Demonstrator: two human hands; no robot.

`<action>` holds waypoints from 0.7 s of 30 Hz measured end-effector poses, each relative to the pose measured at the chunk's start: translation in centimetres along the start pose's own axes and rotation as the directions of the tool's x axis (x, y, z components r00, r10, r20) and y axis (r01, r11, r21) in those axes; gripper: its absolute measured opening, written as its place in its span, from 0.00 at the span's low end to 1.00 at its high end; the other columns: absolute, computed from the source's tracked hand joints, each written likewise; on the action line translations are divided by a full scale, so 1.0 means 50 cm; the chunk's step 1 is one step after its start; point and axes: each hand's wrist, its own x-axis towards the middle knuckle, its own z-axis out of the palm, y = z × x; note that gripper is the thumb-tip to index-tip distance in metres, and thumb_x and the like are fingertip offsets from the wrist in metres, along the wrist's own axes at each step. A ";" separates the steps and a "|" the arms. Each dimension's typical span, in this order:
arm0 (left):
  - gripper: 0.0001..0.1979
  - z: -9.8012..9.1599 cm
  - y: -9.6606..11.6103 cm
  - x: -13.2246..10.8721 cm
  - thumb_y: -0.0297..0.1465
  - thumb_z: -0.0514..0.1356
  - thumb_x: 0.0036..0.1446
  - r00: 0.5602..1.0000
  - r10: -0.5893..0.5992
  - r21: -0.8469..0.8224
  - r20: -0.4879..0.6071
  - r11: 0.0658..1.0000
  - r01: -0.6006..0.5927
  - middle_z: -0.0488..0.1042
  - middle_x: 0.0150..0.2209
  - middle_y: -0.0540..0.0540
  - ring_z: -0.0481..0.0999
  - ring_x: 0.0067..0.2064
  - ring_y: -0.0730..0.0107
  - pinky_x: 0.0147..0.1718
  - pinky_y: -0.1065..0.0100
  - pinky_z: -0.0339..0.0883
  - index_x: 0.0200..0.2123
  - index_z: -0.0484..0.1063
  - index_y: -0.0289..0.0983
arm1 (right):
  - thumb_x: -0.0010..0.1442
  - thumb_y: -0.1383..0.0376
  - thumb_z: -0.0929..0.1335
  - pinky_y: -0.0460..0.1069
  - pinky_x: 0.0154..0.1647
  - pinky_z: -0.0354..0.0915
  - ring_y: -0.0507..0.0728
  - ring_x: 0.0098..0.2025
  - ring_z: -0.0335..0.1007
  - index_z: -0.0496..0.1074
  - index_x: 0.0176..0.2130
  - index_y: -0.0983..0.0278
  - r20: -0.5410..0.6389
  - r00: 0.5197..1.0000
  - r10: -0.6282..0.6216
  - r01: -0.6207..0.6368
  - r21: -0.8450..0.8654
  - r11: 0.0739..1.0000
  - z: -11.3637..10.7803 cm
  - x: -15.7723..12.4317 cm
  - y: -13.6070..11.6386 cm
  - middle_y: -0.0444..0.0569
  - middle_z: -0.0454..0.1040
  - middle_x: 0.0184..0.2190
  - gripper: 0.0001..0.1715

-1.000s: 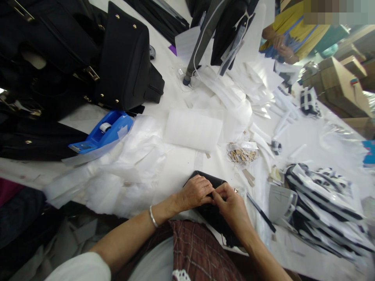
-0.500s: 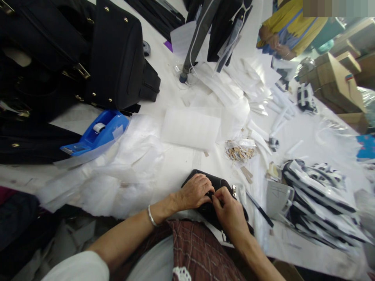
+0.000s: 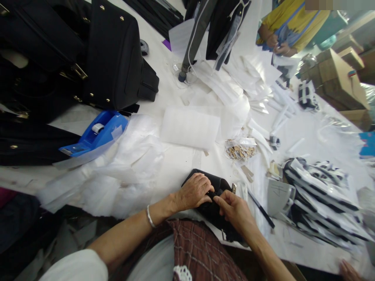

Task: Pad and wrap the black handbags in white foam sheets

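Note:
A small black bag (image 3: pixel 212 180) lies at the front edge of the white table, close against the brown checked apron. My left hand (image 3: pixel 195 192) rests over its left part, fingers curled round the black material. My right hand (image 3: pixel 233 205) pinches a dark part of the same bag just right of the left fingertips; that part is too small to make out. A metal fitting (image 3: pixel 234 188) shows at the bag's right side. The two hands are close together, with a small gap between them.
A blue tape dispenser (image 3: pixel 95 132) and large black bags (image 3: pixel 114 58) stand at left. A white foam sheet (image 3: pixel 190 127) lies ahead. Wrapped black-and-white items (image 3: pixel 319 199) are stacked at right, near a black pen (image 3: pixel 262 208). Another person's hands (image 3: pixel 278 45) show beyond; another hand (image 3: pixel 348 270) is at lower right.
My right hand has shifted slightly right and turned, its fingers now pointing left. My left hand has stayed about where it was. Another person's hand has appeared at lower right.

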 end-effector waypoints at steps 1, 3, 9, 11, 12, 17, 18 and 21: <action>0.12 0.002 0.001 0.001 0.37 0.59 0.62 1.000 -0.002 0.000 -0.006 1.000 0.002 0.71 0.44 0.42 0.67 0.49 0.58 0.55 0.56 0.60 0.44 0.66 0.35 | 0.59 0.51 0.65 0.45 0.20 0.55 0.50 0.17 0.62 0.64 0.24 0.60 -0.027 0.999 -0.027 0.026 -0.028 0.999 0.003 0.001 -0.003 0.41 0.70 0.16 0.19; 0.10 0.007 0.004 0.002 0.36 0.57 0.63 1.000 -0.016 -0.007 -0.019 1.000 0.016 0.71 0.43 0.42 0.68 0.49 0.59 0.54 0.57 0.60 0.42 0.67 0.35 | 0.59 0.51 0.65 0.45 0.20 0.55 0.50 0.18 0.62 0.65 0.24 0.60 -0.068 0.995 -0.069 0.066 -0.044 0.997 0.013 0.004 -0.008 0.41 0.70 0.16 0.19; 0.13 -0.012 0.009 -0.016 0.38 0.60 0.61 0.987 -0.161 -0.112 -0.015 0.981 0.158 0.73 0.44 0.44 0.69 0.49 0.61 0.52 0.58 0.60 0.45 0.69 0.38 | 0.54 0.47 0.67 0.45 0.18 0.57 0.50 0.17 0.64 0.64 0.25 0.60 0.077 0.997 0.032 -0.052 0.263 0.963 0.018 0.015 -0.007 0.41 0.72 0.18 0.21; 0.10 -0.026 0.013 -0.021 0.35 0.62 0.60 0.964 -0.267 -0.180 0.007 0.948 0.263 0.74 0.43 0.46 0.70 0.47 0.62 0.50 0.60 0.61 0.44 0.70 0.39 | 0.54 0.44 0.66 0.45 0.18 0.60 0.50 0.17 0.66 0.63 0.26 0.60 0.137 0.989 0.057 -0.103 0.355 0.929 0.011 0.020 -0.009 0.42 0.73 0.19 0.23; 0.07 -0.032 0.015 -0.021 0.33 0.62 0.60 0.949 -0.315 -0.217 0.019 0.925 0.311 0.75 0.41 0.47 0.71 0.45 0.63 0.49 0.60 0.61 0.41 0.71 0.39 | 0.55 0.43 0.65 0.45 0.18 0.62 0.51 0.18 0.67 0.63 0.26 0.60 0.161 0.984 0.070 -0.127 0.379 0.917 0.007 0.022 -0.011 0.43 0.74 0.20 0.24; 0.03 -0.054 0.038 -0.007 0.28 0.60 0.57 0.850 -0.509 -0.432 0.134 0.742 0.513 0.73 0.32 0.51 0.71 0.37 0.69 0.41 0.68 0.63 0.31 0.69 0.38 | 0.57 0.47 0.65 0.45 0.14 0.60 0.53 0.15 0.68 0.60 0.25 0.59 0.117 0.984 0.134 -0.158 0.228 0.961 0.002 0.030 -0.036 0.41 0.69 0.14 0.22; 0.03 -0.056 0.041 -0.005 0.27 0.59 0.57 0.831 -0.532 -0.464 0.163 0.702 0.541 0.72 0.32 0.51 0.71 0.36 0.70 0.40 0.68 0.63 0.31 0.69 0.38 | 0.57 0.49 0.67 0.44 0.12 0.59 0.53 0.15 0.68 0.59 0.25 0.59 0.077 0.988 0.137 -0.149 0.186 0.971 0.003 0.031 -0.041 0.40 0.68 0.14 0.21; 0.02 -0.054 0.042 -0.009 0.27 0.57 0.57 0.784 -0.579 -0.546 0.225 0.591 0.593 0.72 0.31 0.52 0.72 0.35 0.71 0.38 0.69 0.64 0.32 0.68 0.38 | 0.56 0.55 0.68 0.44 0.12 0.59 0.53 0.16 0.69 0.62 0.26 0.60 0.069 0.986 0.149 -0.158 0.152 0.976 0.011 0.035 -0.051 0.40 0.70 0.16 0.16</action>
